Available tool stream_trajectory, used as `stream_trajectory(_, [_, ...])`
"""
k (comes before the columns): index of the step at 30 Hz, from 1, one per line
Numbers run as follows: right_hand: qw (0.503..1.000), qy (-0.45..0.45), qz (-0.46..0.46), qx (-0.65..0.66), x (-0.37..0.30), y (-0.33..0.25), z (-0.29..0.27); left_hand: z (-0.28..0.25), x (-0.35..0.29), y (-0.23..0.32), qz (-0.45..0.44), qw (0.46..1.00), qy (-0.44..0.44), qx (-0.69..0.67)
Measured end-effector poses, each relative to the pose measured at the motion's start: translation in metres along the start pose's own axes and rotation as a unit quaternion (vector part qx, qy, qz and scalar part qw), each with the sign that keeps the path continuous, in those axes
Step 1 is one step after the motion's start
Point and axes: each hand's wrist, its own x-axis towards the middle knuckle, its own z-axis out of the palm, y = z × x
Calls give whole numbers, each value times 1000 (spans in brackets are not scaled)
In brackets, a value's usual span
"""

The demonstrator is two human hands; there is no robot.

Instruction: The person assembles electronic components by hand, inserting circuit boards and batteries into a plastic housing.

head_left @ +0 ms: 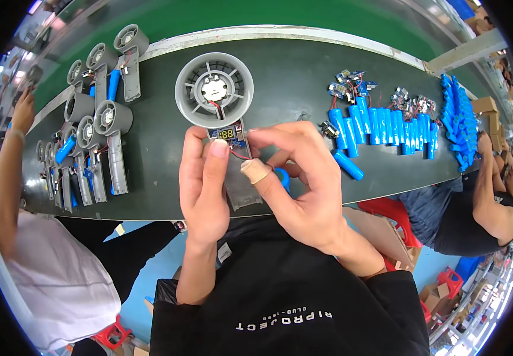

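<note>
In front of me on the table, a grey round fan housing (243, 107) has its long handle (241, 193) toward me. A small blue circuit board (237, 132) with a lit digit display sits at the top of the handle. My left hand (202, 190) grips the board, its thumb pressing the near edge. My right hand (307, 190) curls in from the other side, index finger against the board's right edge. Its thumb wears a beige cover (255, 171) and is beside a red-black wire (240, 155). A blue cylindrical battery (282, 177) shows partly behind the right thumb.
Several grey fan housings (114, 118) with batteries lie at the left. Blue batteries wired to boards (381, 124) line the right, beside a battery pile (459, 124). One battery (348, 165) lies nearer. Co-workers' arms are at left (7, 172) and right (486, 181).
</note>
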Motion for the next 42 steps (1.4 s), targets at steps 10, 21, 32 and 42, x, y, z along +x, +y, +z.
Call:
stream_trajectory(10, [999,-30,26,-24,-7,-13,4,-2,6,-3,6,1000,-26,15])
stream_trajectory(21, [978,75,-108,-163,16,10,0,-4,3,-13,11,1000,-3,-7])
stream_trajectory(32, [979,34,-112,-170,25,10,-6,3,5,-5,9,998,1,55])
stream_trajectory(42, [995,97,32,-10,14,6,-15,-1,10,-5,15,999,-51,0])
